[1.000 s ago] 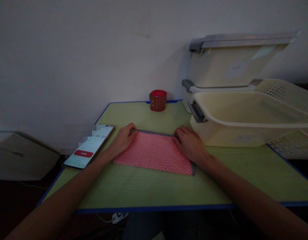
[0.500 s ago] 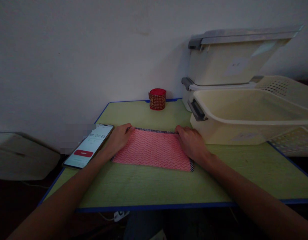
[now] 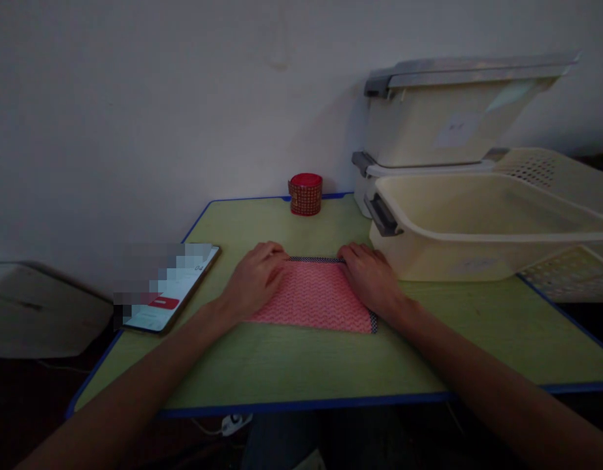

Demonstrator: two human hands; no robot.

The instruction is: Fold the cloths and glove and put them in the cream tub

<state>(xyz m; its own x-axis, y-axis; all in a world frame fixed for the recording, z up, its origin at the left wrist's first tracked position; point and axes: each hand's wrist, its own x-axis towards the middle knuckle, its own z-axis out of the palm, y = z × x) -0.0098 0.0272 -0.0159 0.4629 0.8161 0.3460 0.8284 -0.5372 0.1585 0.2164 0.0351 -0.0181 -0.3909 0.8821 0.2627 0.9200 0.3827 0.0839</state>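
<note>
A pink textured cloth point(image 3: 315, 294) with a dark checked border lies flat on the green table point(image 3: 301, 372). My left hand point(image 3: 257, 277) rests over its left part, fingers bent together at the far edge. The cloth's left border is hidden under that hand and forearm. At the far right corner, my right hand point(image 3: 367, 271) has its fingers closed on the checked edge. Part of the right border shows below the right palm.
A phone point(image 3: 178, 287), partly blurred out, lies at the table's left edge. Near the back edge stands a red-topped patterned roll point(image 3: 306, 194). An open cream bin point(image 3: 438, 254) sits at right, before stacked lidded boxes point(image 3: 428, 124) and a perforated basket point(image 3: 560, 176).
My left hand has slid right along the far edge and covers more of the cloth. My right hand stays at its corner. The view has shifted slightly.
</note>
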